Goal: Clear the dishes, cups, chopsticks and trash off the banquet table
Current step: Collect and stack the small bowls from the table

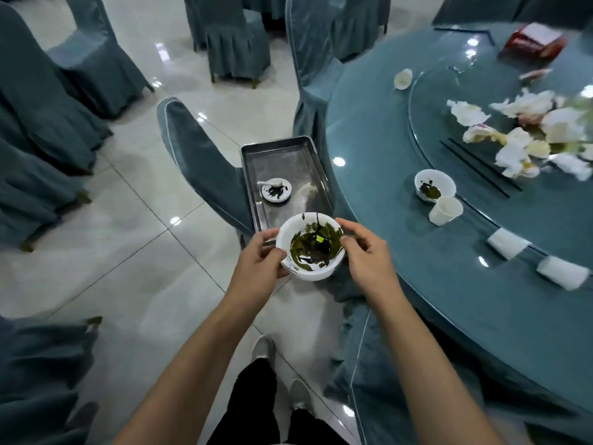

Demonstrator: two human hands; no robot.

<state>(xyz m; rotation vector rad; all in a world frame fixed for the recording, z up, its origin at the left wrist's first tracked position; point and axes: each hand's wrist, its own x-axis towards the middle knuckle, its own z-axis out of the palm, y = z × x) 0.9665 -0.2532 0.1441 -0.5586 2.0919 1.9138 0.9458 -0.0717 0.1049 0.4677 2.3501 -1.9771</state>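
Two hands [316, 255] gripping one bowl [309, 247], one tray [308, 155]

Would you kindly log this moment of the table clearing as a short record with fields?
held item: white bowl with dark green leftovers
left hand: grips the bowl's left rim
right hand: holds the bowl's right rim
bowl position: above the near end of the metal tray
tray support: a covered chair beside the banquet table
already in tray: small dish with a spoon
still on table: second bowl, paper cup, black chopsticks, crumpled tissues
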